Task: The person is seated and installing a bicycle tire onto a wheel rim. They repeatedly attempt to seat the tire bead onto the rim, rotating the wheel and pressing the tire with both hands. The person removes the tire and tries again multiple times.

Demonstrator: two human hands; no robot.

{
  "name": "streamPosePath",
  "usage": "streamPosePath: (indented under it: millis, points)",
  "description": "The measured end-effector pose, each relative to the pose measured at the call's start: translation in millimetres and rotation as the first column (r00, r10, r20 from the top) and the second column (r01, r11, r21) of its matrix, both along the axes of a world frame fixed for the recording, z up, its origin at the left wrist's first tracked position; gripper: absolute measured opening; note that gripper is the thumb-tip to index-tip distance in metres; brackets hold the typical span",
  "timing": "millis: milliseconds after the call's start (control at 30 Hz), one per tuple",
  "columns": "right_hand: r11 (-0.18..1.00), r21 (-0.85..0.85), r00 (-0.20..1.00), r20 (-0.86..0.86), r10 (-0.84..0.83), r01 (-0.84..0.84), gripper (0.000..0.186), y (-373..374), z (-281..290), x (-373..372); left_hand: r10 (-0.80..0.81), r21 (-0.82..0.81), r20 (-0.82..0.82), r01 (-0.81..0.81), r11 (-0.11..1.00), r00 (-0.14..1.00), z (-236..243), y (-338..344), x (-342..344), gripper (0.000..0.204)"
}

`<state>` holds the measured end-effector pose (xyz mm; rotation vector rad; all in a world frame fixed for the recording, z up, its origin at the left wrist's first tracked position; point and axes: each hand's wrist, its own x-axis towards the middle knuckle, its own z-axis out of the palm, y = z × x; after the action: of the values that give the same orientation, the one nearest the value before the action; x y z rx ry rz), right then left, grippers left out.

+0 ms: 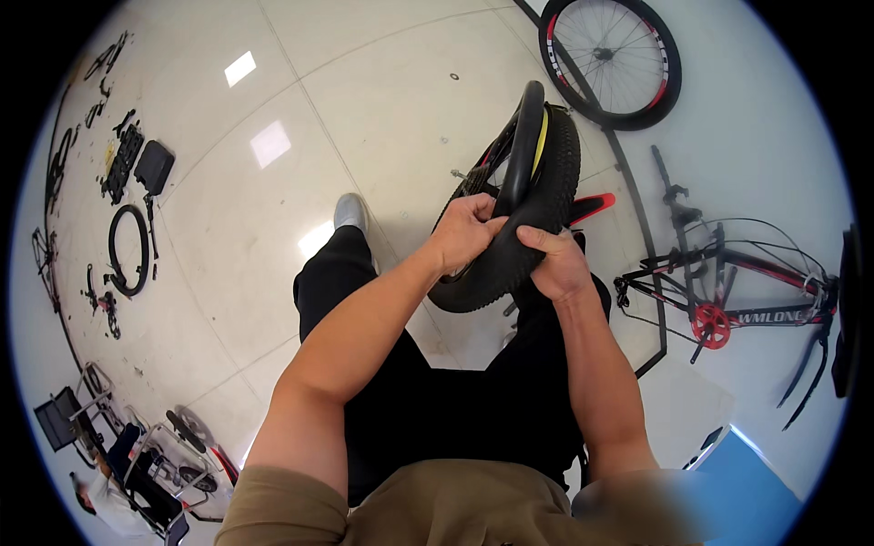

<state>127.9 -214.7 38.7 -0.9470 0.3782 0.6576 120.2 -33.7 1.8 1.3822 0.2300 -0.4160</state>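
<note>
A bicycle wheel with a knobby black tire [563,187] stands tilted between my legs. A smooth black inner tube [524,146] bulges out over the tire's near side, and a yellow strip [541,144] shows between tube and tire. My left hand [468,234] has its fingers closed on the tube low on the wheel, at the tire's inner edge. My right hand [557,262] grips the tire's tread from the right, thumb on top; its other fingers are hidden behind. A metal axle end [458,175] pokes out on the wheel's left.
Another wheel [601,55] leans at the upper right, and a red-and-black bicycle frame [728,282] is on the right. At left, a tool case [123,164], a black box [155,167] and a loose tire [128,250] lie on the tiled floor. A person [114,505] is at lower left beside a wheelchair.
</note>
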Motion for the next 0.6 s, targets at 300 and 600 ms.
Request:
streamPosePath:
  millis: [300, 600]
  points:
    - [0.988, -0.138, 0.996, 0.042, 0.081, -0.075, 0.032, -8, 14, 5, -0.004, -0.161, -0.106, -0.013, 0.987, 0.994, -11, -4, 3, 0.035]
    - [0.961, -0.200, 0.977, 0.062, 0.205, -0.189, 0.036, -8, 8, 8, 0.000, -0.119, -0.099, -0.012, 0.993, 0.995, -13, 2, -6, 0.032]
